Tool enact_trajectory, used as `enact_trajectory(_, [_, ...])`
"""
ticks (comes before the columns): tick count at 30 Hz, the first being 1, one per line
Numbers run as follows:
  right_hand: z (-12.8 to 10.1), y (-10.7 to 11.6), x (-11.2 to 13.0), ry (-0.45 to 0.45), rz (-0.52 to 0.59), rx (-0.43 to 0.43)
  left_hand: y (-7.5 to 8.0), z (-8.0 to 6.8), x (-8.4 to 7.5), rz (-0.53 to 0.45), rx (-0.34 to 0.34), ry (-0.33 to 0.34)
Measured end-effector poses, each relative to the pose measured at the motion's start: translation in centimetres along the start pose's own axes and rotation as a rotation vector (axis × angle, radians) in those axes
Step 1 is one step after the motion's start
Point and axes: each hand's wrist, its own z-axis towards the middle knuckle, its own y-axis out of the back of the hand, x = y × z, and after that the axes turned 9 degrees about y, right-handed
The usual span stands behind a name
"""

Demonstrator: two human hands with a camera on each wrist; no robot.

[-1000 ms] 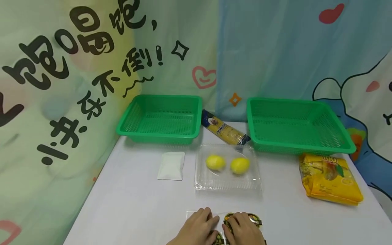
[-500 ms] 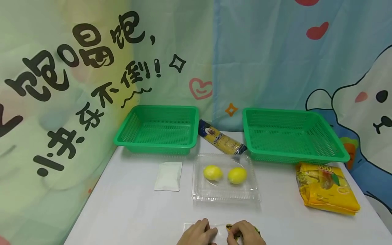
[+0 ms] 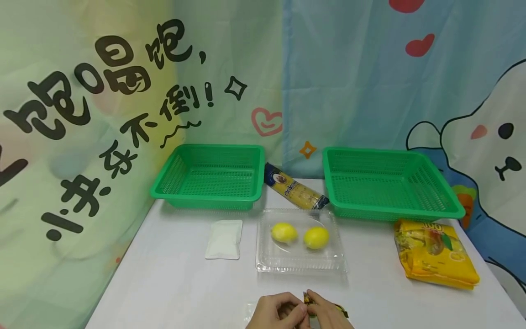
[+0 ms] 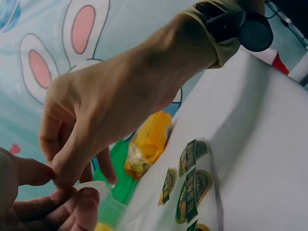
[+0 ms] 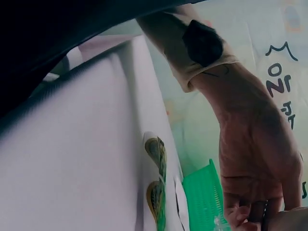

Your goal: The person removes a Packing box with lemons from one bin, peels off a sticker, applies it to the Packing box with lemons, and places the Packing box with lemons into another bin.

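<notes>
At the bottom of the head view my left hand (image 3: 276, 312) and right hand (image 3: 327, 316) meet fingertip to fingertip. Between them is a small sticker (image 3: 306, 298) with a dark and gold print; its white back (image 4: 100, 187) shows in the left wrist view. My right thumb and fingers pinch it, and the curled fingers and thumb of my left hand grip its edge. Beneath the hands lies a clear sheet of round, banded stickers (image 4: 195, 185), mostly hidden in the head view. The right wrist view shows my left hand (image 5: 260, 149) bent downward.
Ahead stands a clear plastic box (image 3: 302, 265) with two lemons (image 3: 284, 233). A white packet (image 3: 224, 240) lies left of it, a pasta bag (image 3: 296, 188) behind. Two green baskets, left (image 3: 209, 201) and right (image 3: 394, 212), stand at the back; a yellow bag (image 3: 437, 256) is right.
My hands have come together above the sticker sheet; a sticker is now between their fingertips. The head view first tilted up, then shifted slightly.
</notes>
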Motion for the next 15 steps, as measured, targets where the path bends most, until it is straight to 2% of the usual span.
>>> enact_trajectory(2, [0.3,-0.4,-0.4,0.092,0.031,-0.113,0.1,0.1,0.0,-0.041,-0.013,-0.012])
enact_trajectory(4, [1.0,-0.8,-0.6,0.118,0.081,-0.237,0.3,0.3,-0.2,-0.067,-0.027,-0.021])
enact_trajectory(7, [2.2,-0.7,-0.6,0.022,0.171,-0.355,0.9,0.4,-0.8,-0.076,-0.066,-0.039])
enact_trajectory(9, [3.5,0.1,-0.6,-0.153,0.273,-0.314,1.2,0.8,-1.6,-0.045,-0.107,-0.070])
enact_trajectory(12, [5.8,1.4,-1.5,-0.399,0.473,-0.197,1.8,2.0,-2.7,0.036,-0.172,-0.149])
enact_trajectory(14, [7.5,2.0,-2.4,-0.506,0.592,-0.130,2.4,3.2,-3.4,0.108,-0.214,-0.208])
enact_trajectory(15, [8.2,2.1,-3.0,-0.522,0.627,-0.113,2.6,4.0,-3.7,0.152,-0.238,-0.233])
